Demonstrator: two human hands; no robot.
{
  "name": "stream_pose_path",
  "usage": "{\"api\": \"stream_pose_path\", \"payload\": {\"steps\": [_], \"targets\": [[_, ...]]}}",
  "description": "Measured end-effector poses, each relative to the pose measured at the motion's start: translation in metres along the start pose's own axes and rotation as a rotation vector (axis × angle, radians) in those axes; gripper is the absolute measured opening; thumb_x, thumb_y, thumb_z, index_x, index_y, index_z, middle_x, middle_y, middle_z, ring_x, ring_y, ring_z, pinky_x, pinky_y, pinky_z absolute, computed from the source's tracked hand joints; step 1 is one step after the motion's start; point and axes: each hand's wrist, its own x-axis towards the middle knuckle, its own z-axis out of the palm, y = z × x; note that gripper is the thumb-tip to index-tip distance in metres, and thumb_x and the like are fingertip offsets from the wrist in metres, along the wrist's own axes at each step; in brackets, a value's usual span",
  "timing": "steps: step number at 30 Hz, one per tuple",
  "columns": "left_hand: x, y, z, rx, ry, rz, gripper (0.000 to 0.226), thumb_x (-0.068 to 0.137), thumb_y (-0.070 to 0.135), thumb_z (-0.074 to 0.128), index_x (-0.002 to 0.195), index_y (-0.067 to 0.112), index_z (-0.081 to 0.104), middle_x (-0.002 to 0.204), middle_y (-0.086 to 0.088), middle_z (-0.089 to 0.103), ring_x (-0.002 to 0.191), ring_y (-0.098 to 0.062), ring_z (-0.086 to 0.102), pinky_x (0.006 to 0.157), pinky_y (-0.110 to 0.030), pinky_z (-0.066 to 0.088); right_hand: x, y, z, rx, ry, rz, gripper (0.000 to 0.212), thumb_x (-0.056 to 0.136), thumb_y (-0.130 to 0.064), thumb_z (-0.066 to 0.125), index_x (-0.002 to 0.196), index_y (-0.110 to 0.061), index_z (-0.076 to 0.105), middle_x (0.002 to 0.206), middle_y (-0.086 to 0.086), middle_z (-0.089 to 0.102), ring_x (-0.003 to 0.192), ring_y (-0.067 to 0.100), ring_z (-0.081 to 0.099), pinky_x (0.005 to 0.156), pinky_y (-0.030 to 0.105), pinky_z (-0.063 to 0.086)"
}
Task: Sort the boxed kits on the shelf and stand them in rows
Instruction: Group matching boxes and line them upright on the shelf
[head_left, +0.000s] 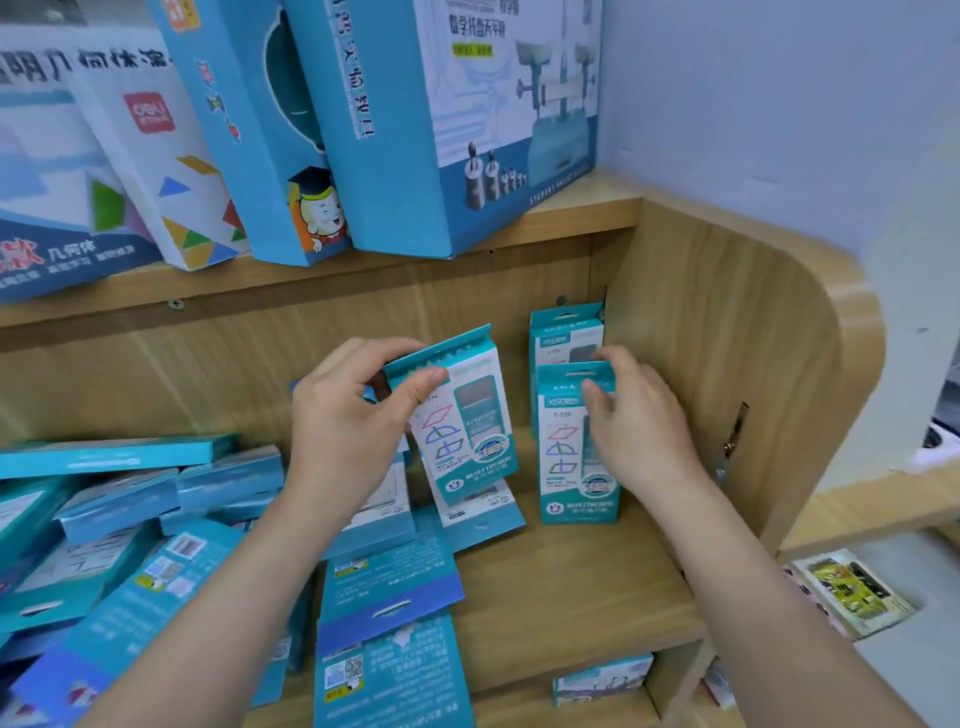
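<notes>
Boxed kit (465, 415), slim and printed in teal and white, hangs from the left hand (353, 415). The hand pinches its teal hang tab, thumb on the front and fingers behind. The kit is tilted, its top leaning toward that hand. Its white face shows 3 line drawings in pink, blue and green, with a dark window on the side away from the hand. A teal band with a round badge runs across the foot.

Beside it, the right hand (636, 415) grips the top tab of the front standing kit (576, 467), thumb on the face and fingers curled over the top edge. This kit stands upright on the shelf board (571, 577) with the same print facing out. Behind the right hand's fingertips a rear standing kit (563, 332) also stands upright, close to the wooden side panel (727, 338). The 2 stand one behind the other.

Below and outward of the left forearm lies a heap of kits (130, 519), flat and overlapping. Some lie face-down, showing teal backs with small print and QR codes. Above both hands, larger blue boxes (415, 130) lean on the upper shelf.
</notes>
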Motion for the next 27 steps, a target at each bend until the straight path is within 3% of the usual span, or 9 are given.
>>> {"api": "stream_pose_path", "payload": {"steps": [5,10,12,14,16,18,21,23,27], "targets": [[-0.003,0.002,-0.009,0.015,0.031,0.030,0.026,0.078,0.041,0.068,0.095,0.021,0.071,0.081,0.020,0.060,0.063,-0.015,0.060,0.054,-0.039,0.053,0.042,-0.009,0.015,-0.208,0.001,-0.012,0.032,0.095,-0.013,0.048,0.127,-0.013,0.051,0.117,0.017,0.055,0.106,0.035,0.055,0.084,0.036,0.044],[0.000,0.005,0.006,-0.042,-0.045,-0.012,0.019,0.078,0.034,0.072,0.096,0.030,0.068,0.083,0.024,0.059,0.070,-0.008,0.057,0.056,-0.039,0.056,0.048,-0.014,0.025,-0.109,0.152,-0.077,0.054,0.087,-0.006,0.055,0.138,-0.012,0.040,0.138,0.019,0.039,0.122,0.037,0.045,0.101,0.040,0.038],[0.005,0.006,0.018,-0.055,-0.078,-0.033,0.019,0.078,0.029,0.073,0.097,0.031,0.068,0.081,0.024,0.057,0.070,-0.005,0.053,0.056,-0.036,0.056,0.032,-0.012,0.019,0.059,0.275,-0.186,0.054,0.084,0.004,0.050,0.137,-0.009,0.043,0.140,0.017,0.040,0.127,0.028,0.041,0.109,0.026,0.030],[0.012,0.006,0.034,-0.060,-0.107,-0.027,0.014,0.079,0.027,0.073,0.092,0.027,0.071,0.078,0.021,0.056,0.069,0.000,0.050,0.062,-0.026,0.053,0.010,-0.007,0.011,0.233,0.333,-0.199,0.053,0.085,0.007,0.047,0.135,-0.010,0.046,0.136,0.011,0.045,0.122,0.011,0.042,0.103,0.005,0.023],[0.020,0.006,0.054,-0.019,-0.118,0.015,0.016,0.079,0.027,0.073,0.093,0.020,0.071,0.080,0.015,0.060,0.068,0.004,0.048,0.064,-0.011,0.040,-0.010,-0.001,0.009,0.285,0.267,-0.182,0.057,0.088,0.001,0.050,0.140,-0.019,0.038,0.138,0.001,0.043,0.118,0.000,0.039,0.099,0.010,0.029],[0.028,0.004,0.079,0.026,-0.176,0.014,0.022,0.080,0.027,0.072,0.100,0.017,0.069,0.087,0.003,0.065,0.069,0.004,0.049,0.065,-0.010,0.039,-0.022,0.005,0.015,0.220,0.186,-0.233,0.065,0.088,-0.004,0.053,0.144,-0.025,0.029,0.142,-0.001,0.037,0.125,0.007,0.039,0.100,0.024,0.038],[0.031,-0.006,0.113,0.098,-0.309,-0.121,0.051,0.080,0.019,0.072,0.128,0.021,0.052,0.106,-0.005,0.063,0.083,-0.008,0.057,0.081,-0.029,0.050,-0.026,0.013,0.029,0.082,0.076,-0.208,0.073,0.087,-0.008,0.056,0.146,-0.028,0.019,0.148,0.004,0.028,0.130,0.022,0.038,0.102,0.037,0.043],[0.025,-0.015,0.127,0.128,-0.371,-0.305,0.072,0.079,0.019,0.073,0.140,0.019,0.035,0.120,-0.009,0.059,0.103,-0.021,0.058,0.090,-0.036,0.048,-0.025,0.016,0.037,0.016,-0.031,-0.117,0.076,0.088,-0.012,0.056,0.148,-0.029,0.013,0.152,0.005,0.021,0.132,0.026,0.034,0.105,0.037,0.040],[0.007,-0.029,0.143,0.249,-0.520,-0.516,0.066,0.081,0.028,0.072,0.133,0.012,0.035,0.125,-0.010,0.060,0.111,-0.029,0.058,0.084,-0.037,0.049,-0.021,0.023,0.049,-0.045,-0.158,-0.022,0.074,0.091,-0.014,0.051,0.150,-0.027,0.008,0.155,0.007,0.014,0.136,0.027,0.028,0.109,0.033,0.031]]}}
